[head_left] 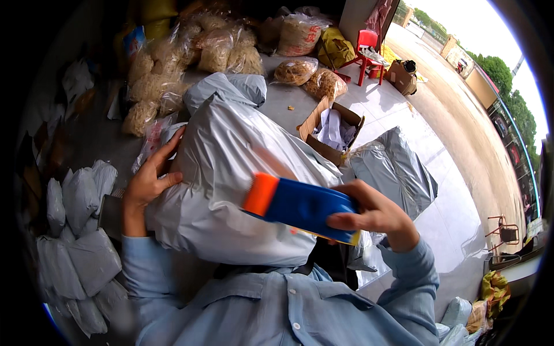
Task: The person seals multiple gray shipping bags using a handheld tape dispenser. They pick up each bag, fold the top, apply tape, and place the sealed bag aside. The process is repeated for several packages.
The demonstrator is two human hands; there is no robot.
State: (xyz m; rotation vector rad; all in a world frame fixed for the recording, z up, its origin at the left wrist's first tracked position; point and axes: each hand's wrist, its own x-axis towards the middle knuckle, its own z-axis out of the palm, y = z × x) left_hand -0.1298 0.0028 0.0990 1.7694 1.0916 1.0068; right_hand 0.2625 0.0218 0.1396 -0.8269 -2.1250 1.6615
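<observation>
Left hand (153, 181): half-open, my fingers resting against the pale-grey bag (242, 144), likely steadying it.
Right hand (378, 212): closed round the blue tape dispenser (303, 203), apparently leaving its orange end (261, 194) clear.

Okay, did a count. Two bare hands, left (151, 183) and right (374, 212). One blue-and-orange plastic handheld tape dispenser (300, 203), in the right hand. One big, bulging silver-white plastic bag (231, 173) against the left hand. One large, shiny grey plastic-wrapped parcel (398, 170) just beyond the right hand, plus one open brown cardboard box (322, 149) with white paper in it. Farther ahead of that hand: two clear plastic bags of brown-orange bits (296, 71) and one red plastic chair (367, 39). Well off to its right, one dark-seated, metal-framed chair (509, 234). Left of the left hand, at least six overlapping whitish-grey plastic parcels (94, 262).
</observation>
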